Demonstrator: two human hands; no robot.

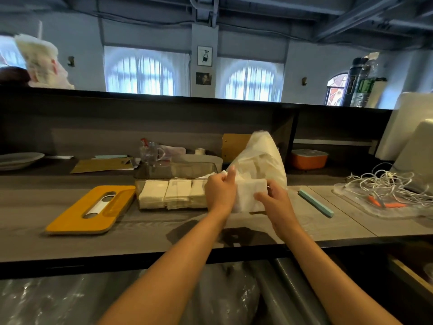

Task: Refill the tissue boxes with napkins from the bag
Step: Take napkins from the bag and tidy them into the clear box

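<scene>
At centre frame, both hands hold a white stack of napkins point(249, 192) over the grey counter point(164, 235).

Left hand point(220, 191) curls around the stack's left end, thumb raised, while the right hand point(273, 200) pinches its right end; behind them stands the clear plastic bag point(260, 158) with more napkins inside. Just left of the hands, the clear tissue box point(175, 174) sits open, with folded napkins in a row inside. Further left lies its yellow slotted lid point(91, 208). Toward the right of the frame lie a teal stick point(316, 204) and a tray of tangled white cables point(386, 184).
</scene>
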